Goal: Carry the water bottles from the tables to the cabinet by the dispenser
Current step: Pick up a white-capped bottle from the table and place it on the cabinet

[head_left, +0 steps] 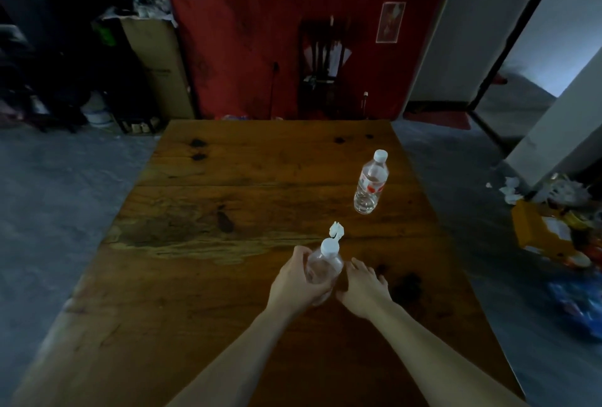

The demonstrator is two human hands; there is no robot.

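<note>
- Your two bare forearms reach in from the near edge over the wooden table.
- Your left hand grips the near bottle; its fingers curl round the clear body from the left side, the thumb across the front.
- That near bottle stands upright on the table, right of centre, with its white cap on top. Whether it is lifted off the wood or resting on it cannot be told.
- Your right hand lies just to the right of the same bottle, fingers spread and fairly straight, holding nothing. The thumb sits close to the bottle's base; contact cannot be judged.
- A small white scrap shows just beyond the bottle's cap; what it is cannot be told.
- The far bottle stands upright toward the table's right edge, well apart from both hands. It is clear, capped white, with a label marked red, and some water shows in the bottom.
- Dark knots and stains mark the tabletop.
- On the floor to the right sits a heap of litter: white crumpled paper, yellow packaging, something blue.
- Beyond the table stands a red wall with a dark rack against it.
- At far left, a cardboard box stands among dark clutter.
</note>
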